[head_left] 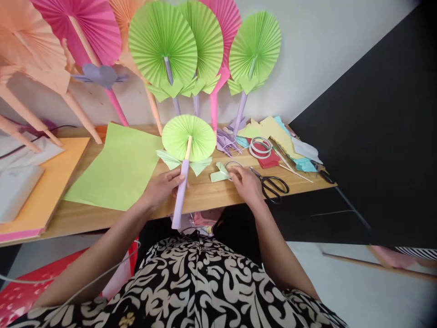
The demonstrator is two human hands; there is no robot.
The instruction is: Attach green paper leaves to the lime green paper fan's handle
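My left hand (165,187) is closed around the purple handle (180,196) of a light green pleated paper fan (201,139). The fan is held upright above the table's front edge, with a cream stick up its middle and paler green folded pieces at its base. On the tabletop, my right hand (247,182) has its fingertips pinched at the end of a small light green folded paper piece (218,176). A thin tape ring (233,162) lies partly under those fingers. Black-handled scissors (275,186) lie just right of that hand.
Finished green fans (162,45), plus pink and orange ones, lean on the wall. A large green sheet (116,168) lies left, beside an orange paper stack (64,159). Tape rolls (260,147), purple paper pieces (227,141) and paper scraps (280,132) sit at right.
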